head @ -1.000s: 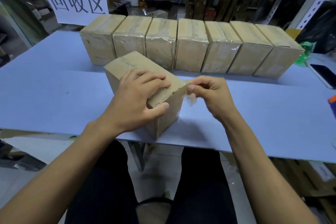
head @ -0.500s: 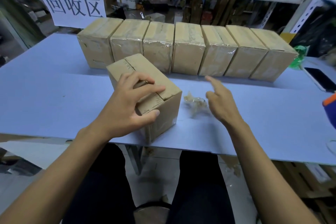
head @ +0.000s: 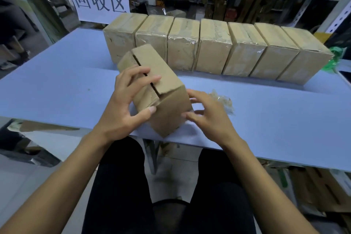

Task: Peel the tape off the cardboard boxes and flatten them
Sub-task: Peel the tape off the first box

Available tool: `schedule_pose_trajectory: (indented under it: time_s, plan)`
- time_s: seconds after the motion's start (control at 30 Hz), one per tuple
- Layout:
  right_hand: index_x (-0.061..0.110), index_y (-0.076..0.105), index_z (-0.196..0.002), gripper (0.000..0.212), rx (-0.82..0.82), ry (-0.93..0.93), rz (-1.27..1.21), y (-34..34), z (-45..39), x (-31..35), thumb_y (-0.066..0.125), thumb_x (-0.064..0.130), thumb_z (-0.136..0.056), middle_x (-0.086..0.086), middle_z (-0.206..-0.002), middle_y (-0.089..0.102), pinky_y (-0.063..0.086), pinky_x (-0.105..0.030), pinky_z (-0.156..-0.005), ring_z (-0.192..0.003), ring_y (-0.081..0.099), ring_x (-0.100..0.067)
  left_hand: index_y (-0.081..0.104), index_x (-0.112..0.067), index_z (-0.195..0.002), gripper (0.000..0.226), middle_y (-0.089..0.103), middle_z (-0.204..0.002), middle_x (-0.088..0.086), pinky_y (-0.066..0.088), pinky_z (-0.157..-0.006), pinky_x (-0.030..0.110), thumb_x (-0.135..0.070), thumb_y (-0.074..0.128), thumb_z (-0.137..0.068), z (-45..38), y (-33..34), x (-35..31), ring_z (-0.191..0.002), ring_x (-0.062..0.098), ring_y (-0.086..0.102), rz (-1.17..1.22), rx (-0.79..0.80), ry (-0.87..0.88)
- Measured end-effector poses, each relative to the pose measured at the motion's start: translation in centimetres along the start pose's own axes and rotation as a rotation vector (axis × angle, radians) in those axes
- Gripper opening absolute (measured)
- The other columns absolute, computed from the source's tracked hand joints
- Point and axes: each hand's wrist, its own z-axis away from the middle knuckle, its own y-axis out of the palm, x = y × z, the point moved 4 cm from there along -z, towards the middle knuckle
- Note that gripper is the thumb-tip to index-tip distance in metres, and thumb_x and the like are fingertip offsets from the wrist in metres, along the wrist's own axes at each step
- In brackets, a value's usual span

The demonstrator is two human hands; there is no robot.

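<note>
Your left hand [head: 123, 108] gripped the box [head: 157, 89] from its near left side, fingers curled over the top flaps and thumb pressed on the front face. The box sat tilted on the blue surface [head: 57, 91] near its front edge, well in front of the row of 7 taped boxes [head: 214, 49]. Your right hand [head: 207, 118] was spread, fingertips touching the box's right face. A crumpled wad of peeled tape [head: 222, 100] lay on the surface just beyond that hand.

The top seam gaped dark and bare, so this looked like the moment to open and flatten. You would have done well to keep the left hand steady, slide the right fingers under the loose flap, and check the underside for tape before pressing the walls flat; that face was hidden.
</note>
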Motion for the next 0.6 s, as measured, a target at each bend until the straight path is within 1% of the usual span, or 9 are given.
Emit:
schedule_pose_trajectory:
  time_s: [0.07, 0.13, 0.23, 0.3, 0.37, 0.4, 0.47, 0.5, 0.6]
  plan:
    - [0.020, 0.070, -0.117, 0.038, -0.191, -0.104, 0.027, -0.9, 0.1, 0.9, 0.074, 0.006, -0.082, 0.005, -0.113, 0.066, 0.054, -0.035, -0.089, -0.105, 0.063, -0.008, 0.052, -0.027, -0.138, 0.060, 0.041, -0.142, 0.004, 0.030, -0.116, 0.034, -0.038, 0.067, -0.080, 1.0, -0.9, 1.1, -0.137, 0.022, 0.039, 0.031, -0.033, -0.038]
    - [0.016, 0.073, -0.107, 0.030, -0.306, -0.157, 0.071, -2.0, 0.2, 1.2, 0.079, 0.008, -0.079, 0.003, -0.112, 0.066, 0.048, -0.023, -0.094, -0.107, 0.061, -0.008, 0.047, -0.031, -0.143, 0.070, 0.041, -0.137, 0.004, 0.035, -0.116, 0.041, -0.039, 0.073, -0.078, 2.0, -0.9, 2.1, -0.135, 0.023, 0.042, 0.083, -0.027, -0.086]
    - [0.017, 0.071, -0.107, 0.035, -0.314, -0.141, 0.086, -1.7, 0.6, 1.3, 0.083, 0.008, -0.075, 0.001, -0.119, 0.061, 0.043, -0.013, -0.096, -0.114, 0.056, -0.005, 0.040, -0.042, -0.147, 0.083, 0.039, -0.131, 0.003, 0.043, -0.112, 0.041, -0.042, 0.076, -0.073, 3.6, 0.4, 3.5, -0.134, 0.019, 0.044, 0.124, 0.044, -0.187]
    - [0.020, 0.064, -0.110, 0.042, -0.324, -0.075, 0.026, -0.8, 1.1, 0.7, 0.083, 0.006, -0.075, -0.001, -0.116, 0.059, 0.046, -0.011, -0.092, -0.112, 0.055, -0.001, 0.045, -0.048, -0.140, 0.075, 0.035, -0.132, -0.002, 0.044, -0.111, 0.040, -0.049, 0.076, -0.071, 4.3, 1.3, 4.1, -0.135, 0.016, 0.041, 0.093, 0.060, -0.238]
    - [0.021, 0.058, -0.104, 0.041, -0.370, 0.050, -0.024, -0.5, 1.7, -0.2, 0.085, 0.010, -0.074, 0.005, -0.104, 0.060, 0.049, -0.011, -0.084, -0.100, 0.058, 0.001, 0.055, -0.044, -0.128, 0.062, 0.031, -0.136, -0.003, 0.035, -0.116, 0.032, -0.058, 0.072, -0.070, 4.2, 1.6, 3.9, -0.139, 0.012, 0.034, 0.009, 0.008, -0.268]
    - [0.020, 0.057, -0.099, 0.039, -0.388, 0.104, -0.032, -0.5, 1.9, -0.7, 0.086, 0.012, -0.074, 0.007, -0.099, 0.061, 0.050, -0.013, -0.080, -0.094, 0.061, -0.002, 0.059, -0.038, -0.121, 0.057, 0.031, -0.138, -0.002, 0.027, -0.116, 0.022, -0.061, 0.070, -0.070, 3.7, 1.6, 3.5, -0.139, 0.013, 0.032, -0.071, -0.029, -0.255]
    - [0.017, 0.057, -0.088, 0.031, -0.398, 0.151, 0.002, -0.4, 2.2, -1.3, 0.085, 0.014, -0.075, 0.007, -0.088, 0.063, 0.050, -0.015, -0.074, -0.083, 0.063, -0.008, 0.064, -0.027, -0.111, 0.051, 0.037, -0.139, 0.001, 0.020, -0.106, 0.007, -0.060, 0.066, -0.073, 1.8, 1.7, 1.8, -0.135, 0.018, 0.033, -0.217, -0.072, -0.174]
    - [0.016, 0.057, -0.084, 0.027, -0.395, 0.153, 0.025, -0.5, 2.2, -1.4, 0.083, 0.013, -0.076, 0.007, -0.083, 0.063, 0.048, -0.013, -0.072, -0.079, 0.063, -0.009, 0.065, -0.024, -0.111, 0.050, 0.042, -0.137, 0.002, 0.024, -0.103, 0.009, -0.058, 0.064, -0.075, 0.7, 2.0, 0.8, -0.132, 0.020, 0.036, -0.251, -0.061, -0.128]
    - [0.015, 0.060, -0.076, 0.019, -0.363, 0.138, 0.042, -0.6, 2.2, -1.6, 0.078, 0.010, -0.081, 0.009, -0.075, 0.064, 0.045, -0.010, -0.070, -0.075, 0.063, -0.006, 0.064, -0.022, -0.122, 0.054, 0.053, -0.132, 0.000, 0.042, -0.099, 0.032, -0.054, 0.057, -0.079, -2.2, 4.0, -1.4, -0.126, 0.020, 0.047, -0.263, 0.065, -0.012]
